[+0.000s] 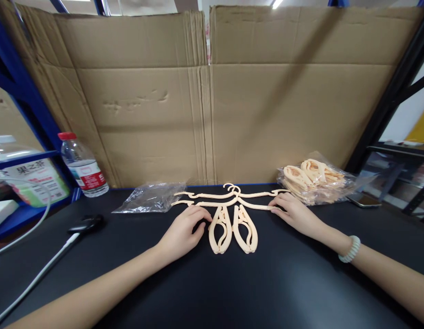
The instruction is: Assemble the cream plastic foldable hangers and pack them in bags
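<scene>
A pale peach plastic hanger with two hanging clip loops lies flat on the black table. My left hand rests palm down on its left arm, fingertips touching the left clip loop, fingers loosely curled. My right hand lies on the hanger's right arm, fingers stretched along it. A second hanger arm shows just behind the first. Neither hand lifts anything.
A clear bag of more peach hangers sits at the back right, an empty clear bag at the back left. A water bottle, a black device with white cable, a phone and cardboard wall surround the table.
</scene>
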Action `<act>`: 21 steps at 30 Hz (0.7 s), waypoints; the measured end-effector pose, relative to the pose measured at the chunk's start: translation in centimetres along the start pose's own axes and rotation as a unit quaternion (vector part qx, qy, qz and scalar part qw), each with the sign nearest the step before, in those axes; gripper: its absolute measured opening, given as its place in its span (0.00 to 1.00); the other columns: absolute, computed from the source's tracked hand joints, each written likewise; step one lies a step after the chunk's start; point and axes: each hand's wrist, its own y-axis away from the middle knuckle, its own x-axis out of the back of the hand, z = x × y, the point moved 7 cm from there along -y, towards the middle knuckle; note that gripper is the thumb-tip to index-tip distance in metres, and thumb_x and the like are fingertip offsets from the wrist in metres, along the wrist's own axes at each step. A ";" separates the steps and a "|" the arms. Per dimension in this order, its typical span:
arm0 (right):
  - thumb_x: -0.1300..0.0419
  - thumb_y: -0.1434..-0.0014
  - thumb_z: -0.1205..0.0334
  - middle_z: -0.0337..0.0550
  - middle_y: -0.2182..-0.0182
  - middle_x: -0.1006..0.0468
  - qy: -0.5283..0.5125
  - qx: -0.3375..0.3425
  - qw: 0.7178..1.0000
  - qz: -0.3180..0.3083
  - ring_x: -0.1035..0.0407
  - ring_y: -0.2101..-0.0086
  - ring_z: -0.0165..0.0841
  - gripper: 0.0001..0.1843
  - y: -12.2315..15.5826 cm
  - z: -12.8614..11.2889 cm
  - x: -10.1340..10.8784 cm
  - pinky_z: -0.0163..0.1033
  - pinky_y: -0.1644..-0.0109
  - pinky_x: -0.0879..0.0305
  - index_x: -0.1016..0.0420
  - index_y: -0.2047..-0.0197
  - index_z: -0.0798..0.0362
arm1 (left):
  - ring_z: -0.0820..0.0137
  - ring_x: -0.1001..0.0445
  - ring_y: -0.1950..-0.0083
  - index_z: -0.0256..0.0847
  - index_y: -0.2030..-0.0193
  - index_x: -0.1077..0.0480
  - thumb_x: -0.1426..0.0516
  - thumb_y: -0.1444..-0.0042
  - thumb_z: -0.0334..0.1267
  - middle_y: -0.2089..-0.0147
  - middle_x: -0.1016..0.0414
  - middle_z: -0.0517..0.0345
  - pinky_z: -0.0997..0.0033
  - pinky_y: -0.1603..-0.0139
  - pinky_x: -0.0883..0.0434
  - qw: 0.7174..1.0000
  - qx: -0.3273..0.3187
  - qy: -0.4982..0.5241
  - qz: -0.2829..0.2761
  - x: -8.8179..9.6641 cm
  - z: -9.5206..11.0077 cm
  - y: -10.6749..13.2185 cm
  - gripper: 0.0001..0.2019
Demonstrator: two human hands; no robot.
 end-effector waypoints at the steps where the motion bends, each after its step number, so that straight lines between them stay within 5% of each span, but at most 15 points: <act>1: 0.48 0.35 0.61 0.46 0.65 0.25 -0.001 -0.003 1.000 0.003 0.30 0.62 0.39 0.10 0.0 -0.1 0.1 0.46 0.56 0.31 0.27 0.63 0.51 | 0.66 0.28 0.55 0.42 0.60 0.29 0.51 0.43 0.26 0.59 0.26 0.55 0.60 0.51 0.29 1.000 0.001 0.001 0.000 0.0 0.0 0.0 0.12; 13: 0.49 0.35 0.57 0.42 0.70 0.25 -0.067 -0.075 0.994 0.049 0.30 0.71 0.34 0.10 0.0 0.1 1.0 0.39 0.68 0.33 0.31 0.64 0.51 | 0.65 0.26 0.55 0.42 0.59 0.29 0.51 0.43 0.27 0.59 0.24 0.55 0.61 0.52 0.28 1.000 0.003 -0.007 0.029 0.5 -0.1 0.0 0.11; 21: 0.48 0.36 0.57 0.44 0.69 0.23 -0.050 -0.098 0.982 0.156 0.30 0.72 0.35 0.10 0.4 0.6 2.8 0.39 0.69 0.32 0.29 0.58 0.52 | 0.64 0.23 0.56 0.40 0.57 0.31 0.48 0.44 0.34 0.58 0.23 0.53 0.57 0.53 0.26 0.986 0.126 0.080 0.078 0.9 -2.5 0.1 0.09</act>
